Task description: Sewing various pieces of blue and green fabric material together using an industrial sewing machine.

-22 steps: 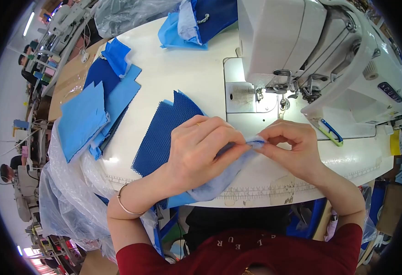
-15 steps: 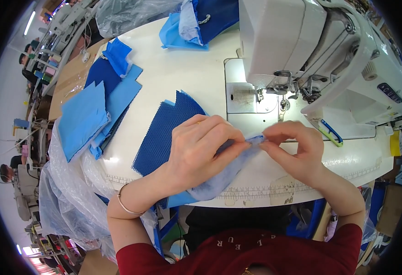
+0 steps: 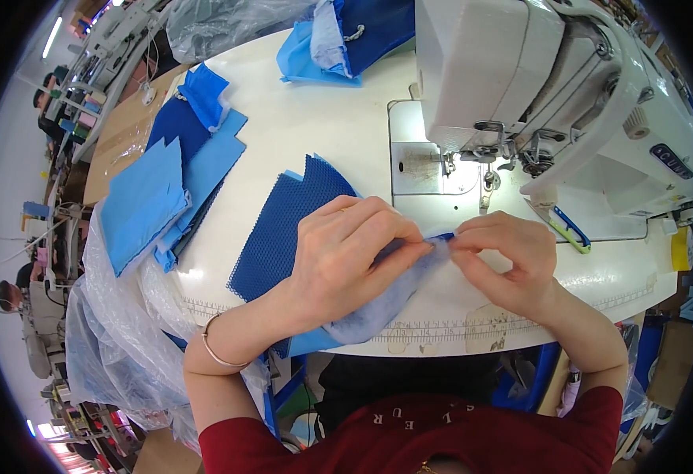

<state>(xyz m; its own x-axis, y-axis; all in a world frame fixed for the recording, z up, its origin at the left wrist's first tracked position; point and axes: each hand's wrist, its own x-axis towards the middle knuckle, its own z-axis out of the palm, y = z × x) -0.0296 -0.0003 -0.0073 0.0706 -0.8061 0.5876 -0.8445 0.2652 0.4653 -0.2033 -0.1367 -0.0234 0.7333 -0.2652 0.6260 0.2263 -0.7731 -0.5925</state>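
My left hand [image 3: 350,261] pinches the edge of a layered blue fabric piece in front of the sewing machine [image 3: 480,79]. Its dark blue mesh [image 3: 279,229] spreads out to the left, beyond my fingers. A fluffy pale-blue layer [image 3: 374,312] hangs below my left hand, with a light blue cloth corner [image 3: 312,342] under it at the table's front edge. My right hand [image 3: 512,257] has thumb and forefinger closed on the right end of the same piece, where a small dark blue bit shows between both hands. My fingers hide part of that corner.
The machine's needle area [image 3: 484,178] and metal plate lie just beyond my hands. A blue-and-green cutter [image 3: 571,229] rests at the right. Stacks of blue fabric [image 3: 145,205] lie left, with more blue pieces [image 3: 315,59] at the back. Clear plastic sheeting [image 3: 117,355] hangs at the left edge.
My hands stay at nearly the same spot. The fingers of my right hand have shifted slightly at the fabric's end, and more of a dark blue edge shows between the hands.
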